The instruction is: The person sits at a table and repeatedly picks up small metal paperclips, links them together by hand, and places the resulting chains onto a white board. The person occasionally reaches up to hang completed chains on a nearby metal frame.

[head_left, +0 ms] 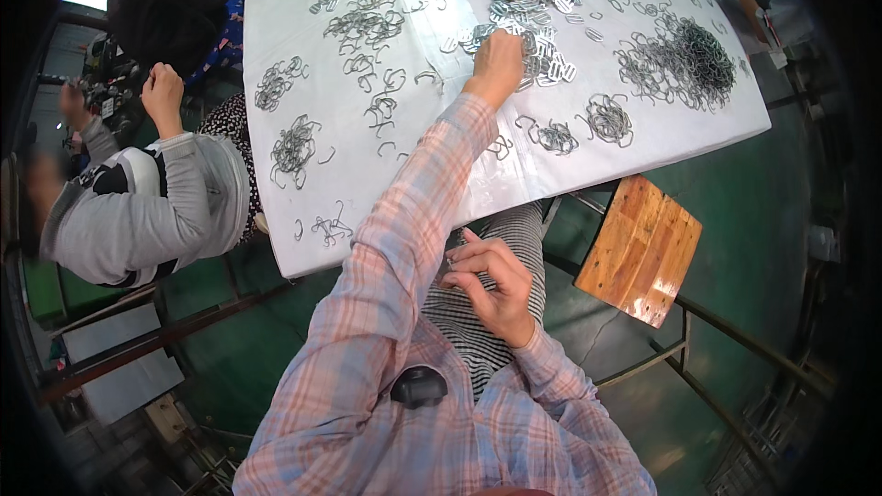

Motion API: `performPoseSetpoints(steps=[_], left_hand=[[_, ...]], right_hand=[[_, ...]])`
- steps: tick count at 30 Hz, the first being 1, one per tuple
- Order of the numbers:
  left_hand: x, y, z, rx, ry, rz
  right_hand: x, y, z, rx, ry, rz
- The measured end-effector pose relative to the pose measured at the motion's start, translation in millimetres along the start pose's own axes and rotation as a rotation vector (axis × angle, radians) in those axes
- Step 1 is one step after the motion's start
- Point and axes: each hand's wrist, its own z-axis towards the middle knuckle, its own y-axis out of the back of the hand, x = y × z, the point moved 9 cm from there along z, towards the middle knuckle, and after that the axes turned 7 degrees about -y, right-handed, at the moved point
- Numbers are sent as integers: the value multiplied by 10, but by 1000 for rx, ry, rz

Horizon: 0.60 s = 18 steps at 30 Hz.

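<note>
My left hand [499, 62] reaches across the table, its fingers closed and pointing down at a heap of flat, silvery slotted metal buckles [553, 64]. Its fingertips are partly hidden, so what they grip does not show. Near my lap, just off the table edge, my right hand [496, 287] is curled with thumb and fingers drawn together. Small grey metal bits show at its fingertips, too small to name exactly. Bent wire hooks lie in loose piles, one [555, 137] and another [607, 119] to the right of my left forearm.
The white-covered table [441, 142] carries more wire piles, including a large dark one [703, 64] at right. A wooden stool [640, 253] stands by the near edge. A person in a grey sweater [188, 193] sits at left; another in dark clothes [170, 14] is beyond.
</note>
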Motion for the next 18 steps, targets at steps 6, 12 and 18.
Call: performPoseSetpoints(steps=[6,12,18], left_hand=[[47,-69,-87,107,5,-160],[88,-25,-221,-142,1,-179],[165,36,-578,-17,57,-276]], right_hand=[[4,-28,-20,27,-1,-28],[35,-105,-66,9,-11,-36],[-13,-158,-108,14,-29,-46]])
